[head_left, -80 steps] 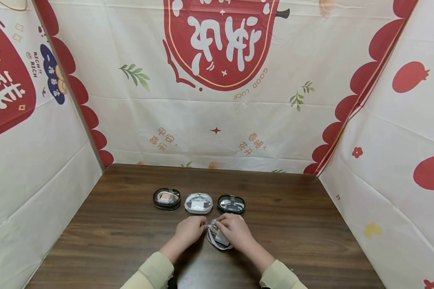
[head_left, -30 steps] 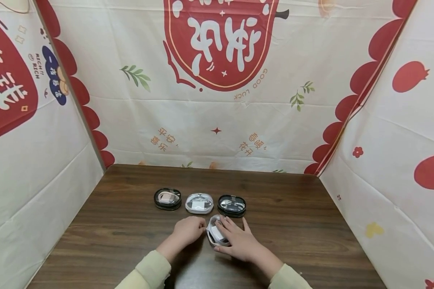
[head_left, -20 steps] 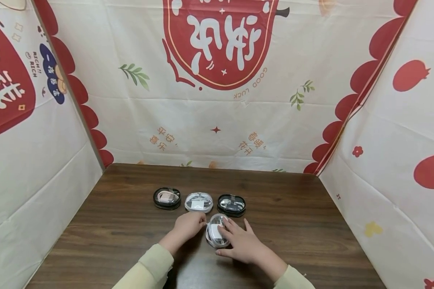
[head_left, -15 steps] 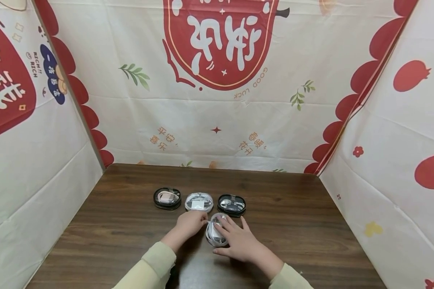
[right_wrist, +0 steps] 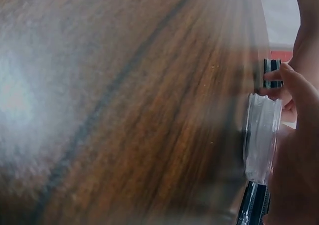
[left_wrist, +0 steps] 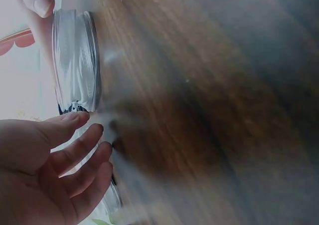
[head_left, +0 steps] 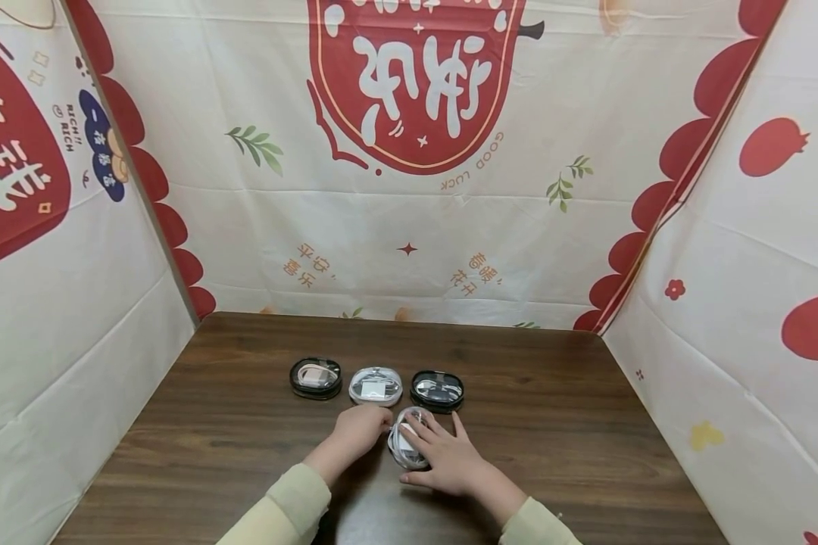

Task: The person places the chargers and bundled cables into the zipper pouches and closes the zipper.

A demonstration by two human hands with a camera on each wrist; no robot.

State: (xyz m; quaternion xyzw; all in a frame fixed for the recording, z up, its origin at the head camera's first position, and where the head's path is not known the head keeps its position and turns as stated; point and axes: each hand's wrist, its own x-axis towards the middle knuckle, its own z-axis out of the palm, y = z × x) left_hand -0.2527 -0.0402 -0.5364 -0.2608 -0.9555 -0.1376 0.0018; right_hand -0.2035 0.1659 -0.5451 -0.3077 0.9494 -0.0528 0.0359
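Observation:
A small oval zip case, clear with a whitish rim, lies on the table and has a white cable and a white block inside. My right hand rests over its right side, fingers spread and fairly straight, covering part of the lid. Left of it, my left hand is at the case's edge. In the left wrist view, thumb and forefinger of the left hand pinch the zipper pull at the end of the case; the other fingers are loosely bent. The right wrist view shows the case edge-on.
Behind the hands, three similar cases stand in a row: a black one, a white one and another black one. The dark wooden table is bounded by printed cloth walls at the back and sides.
At first my right hand pinched at the case's far end; since then it has spread flat over the lid. The left hand stays at the left edge, shifting only slightly.

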